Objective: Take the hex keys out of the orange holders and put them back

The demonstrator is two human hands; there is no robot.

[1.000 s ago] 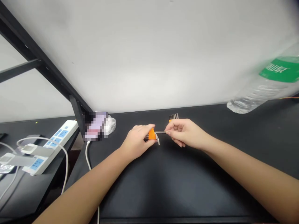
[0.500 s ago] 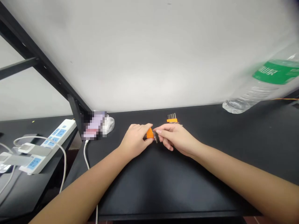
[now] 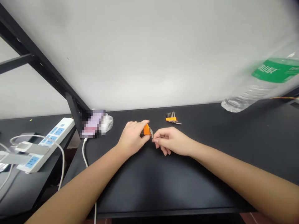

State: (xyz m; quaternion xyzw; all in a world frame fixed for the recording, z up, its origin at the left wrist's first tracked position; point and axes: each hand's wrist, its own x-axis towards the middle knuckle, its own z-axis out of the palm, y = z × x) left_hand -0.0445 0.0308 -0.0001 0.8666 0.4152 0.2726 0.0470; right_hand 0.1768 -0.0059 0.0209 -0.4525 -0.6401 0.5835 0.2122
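Observation:
My left hand (image 3: pixel 132 137) is closed round an orange holder (image 3: pixel 146 129) with metal hex keys sticking out to its right. Just right of those keys, the thumb and index finger of my right hand (image 3: pixel 171 140) pinch at the end of a key; how much of it they grip is too small to tell. A second orange holder (image 3: pixel 171 119) with a row of metal hex keys lies on the black table (image 3: pixel 140 186) behind my right hand.
At the left are a white power strip (image 3: pixel 50 141) with plugs and cables, a blurred-out item (image 3: pixel 93 123) and a crumpled white wrapper (image 3: pixel 107 123). A clear bottle with a green label (image 3: pixel 273 71) lies at the right, near the wall.
My right hand has moved slightly down and left, showing more of the second holder. The holder in my left hand has shifted left, and its keys now fan out towards my right fingertips.

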